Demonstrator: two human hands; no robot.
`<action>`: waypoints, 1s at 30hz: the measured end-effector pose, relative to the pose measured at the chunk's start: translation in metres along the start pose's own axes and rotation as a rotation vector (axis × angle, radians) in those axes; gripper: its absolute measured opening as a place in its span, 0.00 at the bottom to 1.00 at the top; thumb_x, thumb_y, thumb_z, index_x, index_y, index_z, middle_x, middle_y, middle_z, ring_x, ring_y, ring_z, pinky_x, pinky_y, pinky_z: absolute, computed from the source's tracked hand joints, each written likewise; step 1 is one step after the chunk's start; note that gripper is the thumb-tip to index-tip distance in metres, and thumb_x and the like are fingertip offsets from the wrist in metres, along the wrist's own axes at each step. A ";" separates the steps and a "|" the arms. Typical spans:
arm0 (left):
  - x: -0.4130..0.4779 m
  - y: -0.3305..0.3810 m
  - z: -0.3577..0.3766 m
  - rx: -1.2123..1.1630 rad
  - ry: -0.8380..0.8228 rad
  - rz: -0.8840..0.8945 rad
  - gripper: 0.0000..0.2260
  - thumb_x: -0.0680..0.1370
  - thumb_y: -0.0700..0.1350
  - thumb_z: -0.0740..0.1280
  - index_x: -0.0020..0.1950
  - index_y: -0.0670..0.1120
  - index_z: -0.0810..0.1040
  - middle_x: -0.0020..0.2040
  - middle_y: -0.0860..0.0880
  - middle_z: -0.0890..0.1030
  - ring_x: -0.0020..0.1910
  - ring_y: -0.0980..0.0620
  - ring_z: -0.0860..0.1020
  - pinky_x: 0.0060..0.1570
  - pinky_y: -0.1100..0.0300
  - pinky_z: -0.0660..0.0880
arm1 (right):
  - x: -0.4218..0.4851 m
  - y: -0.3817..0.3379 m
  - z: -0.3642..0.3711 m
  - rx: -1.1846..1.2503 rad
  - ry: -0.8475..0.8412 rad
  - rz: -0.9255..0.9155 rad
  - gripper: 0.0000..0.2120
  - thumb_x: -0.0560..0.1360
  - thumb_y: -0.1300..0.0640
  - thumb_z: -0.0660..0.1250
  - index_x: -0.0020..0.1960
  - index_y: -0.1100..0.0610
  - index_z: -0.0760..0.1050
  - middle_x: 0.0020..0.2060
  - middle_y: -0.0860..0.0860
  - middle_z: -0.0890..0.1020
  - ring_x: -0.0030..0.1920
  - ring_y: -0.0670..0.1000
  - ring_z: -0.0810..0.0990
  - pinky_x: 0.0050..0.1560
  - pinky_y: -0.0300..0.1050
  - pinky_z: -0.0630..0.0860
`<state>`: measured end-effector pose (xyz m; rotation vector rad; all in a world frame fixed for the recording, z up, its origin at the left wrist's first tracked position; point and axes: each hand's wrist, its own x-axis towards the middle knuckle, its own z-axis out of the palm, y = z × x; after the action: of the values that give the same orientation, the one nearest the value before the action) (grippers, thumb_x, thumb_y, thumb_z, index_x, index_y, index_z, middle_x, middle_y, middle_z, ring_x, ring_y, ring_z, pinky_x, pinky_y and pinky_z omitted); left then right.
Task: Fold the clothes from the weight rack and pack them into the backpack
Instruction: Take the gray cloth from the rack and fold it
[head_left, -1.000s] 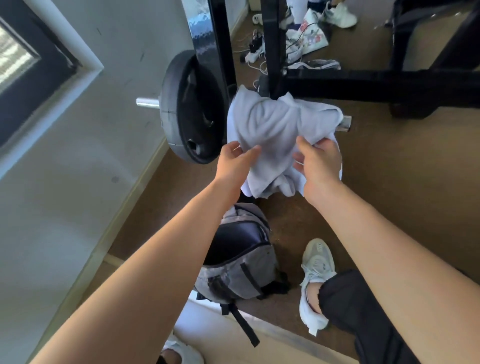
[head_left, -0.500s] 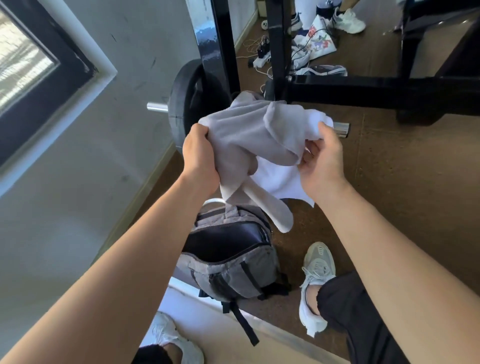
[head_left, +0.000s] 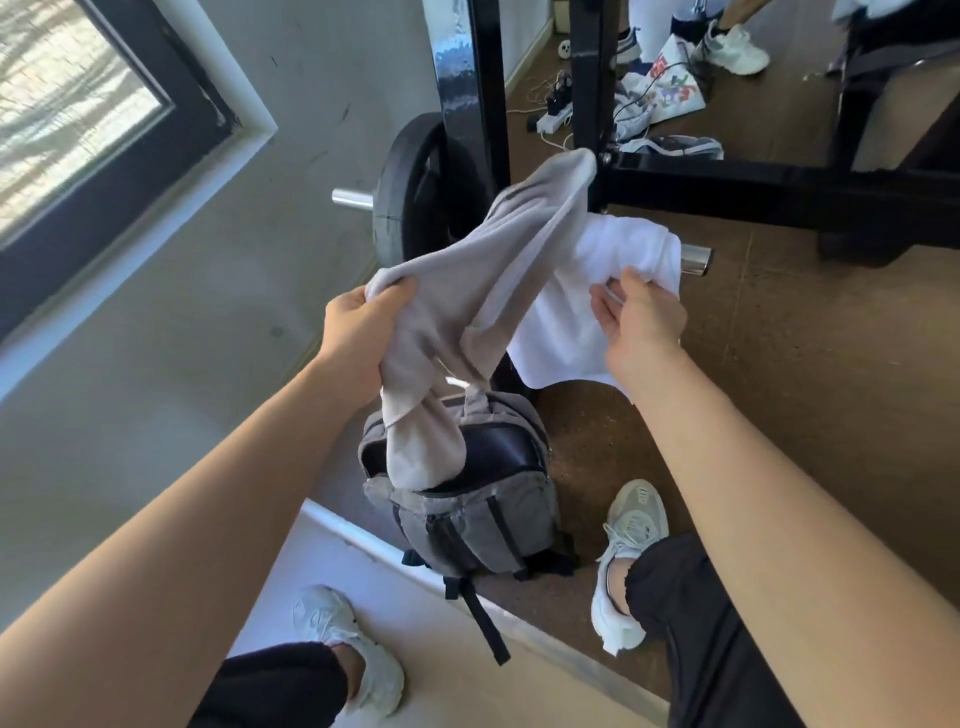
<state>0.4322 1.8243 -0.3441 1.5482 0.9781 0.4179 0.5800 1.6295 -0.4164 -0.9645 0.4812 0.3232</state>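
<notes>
Head view: our left hand (head_left: 358, 332) fists grey garment (head_left: 498, 270); our right hand (head_left: 641, 317), fingers curled, pinches white cloth (head_left: 587, 306). Both hang over backpack (head_left: 483, 514) on floor.

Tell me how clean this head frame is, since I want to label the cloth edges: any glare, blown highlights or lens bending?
Head view: sunlight blows out the white part of the garment near the right hand, hiding its folds; the grey part by the left hand keeps detail. Glare streaks the rack upright. Wide-angle distortion tilts the window and stretches the forearms. The backpack is sharp.
</notes>
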 end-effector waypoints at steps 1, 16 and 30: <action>0.001 0.001 -0.003 -0.041 0.020 -0.035 0.09 0.78 0.48 0.73 0.46 0.43 0.82 0.46 0.42 0.84 0.46 0.45 0.84 0.49 0.50 0.81 | -0.001 0.001 0.000 -0.007 0.013 -0.001 0.03 0.80 0.60 0.68 0.49 0.59 0.78 0.46 0.58 0.83 0.44 0.55 0.85 0.48 0.46 0.85; -0.044 -0.005 -0.049 -0.401 -0.148 -0.174 0.24 0.81 0.60 0.66 0.67 0.43 0.81 0.61 0.41 0.85 0.60 0.45 0.85 0.62 0.50 0.78 | -0.046 0.033 0.005 -0.469 -0.482 0.039 0.09 0.77 0.53 0.72 0.54 0.57 0.78 0.50 0.54 0.83 0.54 0.57 0.83 0.60 0.57 0.80; -0.126 -0.065 -0.115 -0.438 -0.253 -0.268 0.21 0.85 0.60 0.58 0.57 0.49 0.86 0.57 0.43 0.86 0.55 0.48 0.86 0.51 0.55 0.83 | -0.142 0.064 -0.024 -1.052 -1.101 -0.034 0.09 0.83 0.57 0.64 0.58 0.53 0.81 0.50 0.53 0.86 0.48 0.49 0.84 0.47 0.46 0.82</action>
<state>0.2515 1.7971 -0.3456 1.0293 0.8169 0.2198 0.4240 1.6359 -0.3983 -1.5917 -0.8113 1.0463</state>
